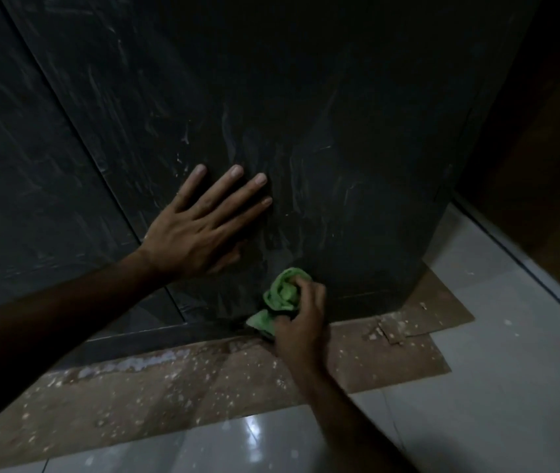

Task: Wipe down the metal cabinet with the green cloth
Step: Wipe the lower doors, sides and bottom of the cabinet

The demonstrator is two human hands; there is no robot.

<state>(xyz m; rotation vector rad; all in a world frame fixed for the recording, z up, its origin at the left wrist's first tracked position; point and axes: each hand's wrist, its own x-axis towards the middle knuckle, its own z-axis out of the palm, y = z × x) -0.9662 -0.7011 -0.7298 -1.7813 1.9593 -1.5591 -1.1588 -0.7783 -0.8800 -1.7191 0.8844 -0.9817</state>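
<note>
While you crouch low before the metal cabinet (306,97), your right hand (300,322) clenches the green cloth (280,297) into a tight wad and presses it against the dark panel just above the cabinet's bottom edge, close to where the base meets the floor. Your left hand (200,227) lies flat on the cabinet door above and to the left of the cloth, fingers straight and spread, grasping nothing; it looks placed there to brace your weight and steady the door while the other hand scrubs. Pale smears and streaks cover the cabinet face above both hands, so by the look of it much of the surface is yet to come clean, and the wiping now sits at the lowest part of the front. A vertical seam runs down the cabinet left of your left hand, dividing one door from the next. Beneath the cabinet, a brown sheet (169,387) that may be cardboard lies spread, speckled with pale flecks and torn near the cabinet's right corner, seemingly there to shield the floor. Glossy white tiles (476,387) show beyond the sheet, nearer to you and to the cabinet's right. Bunching the cloth as you do gives a firm pad for rubbing, though it offers only a small face to the metal at each pass.
</note>
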